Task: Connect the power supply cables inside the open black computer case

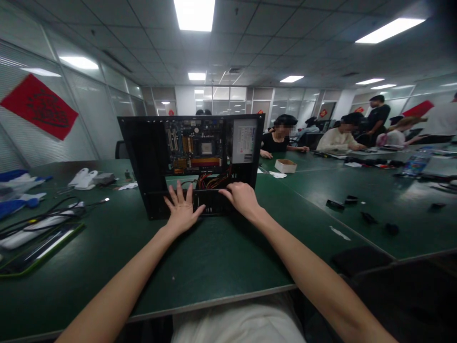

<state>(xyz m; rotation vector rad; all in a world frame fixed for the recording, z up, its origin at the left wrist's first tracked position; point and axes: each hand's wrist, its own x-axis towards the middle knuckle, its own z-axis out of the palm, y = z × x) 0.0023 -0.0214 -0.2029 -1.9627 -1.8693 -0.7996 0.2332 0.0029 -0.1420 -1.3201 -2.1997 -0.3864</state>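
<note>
An open black computer case (143, 157) lies on its side on the green table (214, 257), its inside facing me. Inside it I see a motherboard (194, 150), a grey power supply (244, 140) and a bundle of red and yellow cables (214, 181). My left hand (183, 209) rests flat on the case's lower front edge with its fingers spread. My right hand (243, 197) lies on the same edge to the right, fingers curled down over the rim near the cables.
White gloves (84, 178), black cables (43, 212) and a flat green-edged board (39, 250) lie at the left. A small white box (285, 166) stands behind the case. Small black parts (335, 205) dot the right table. Several people sit and stand at the far right.
</note>
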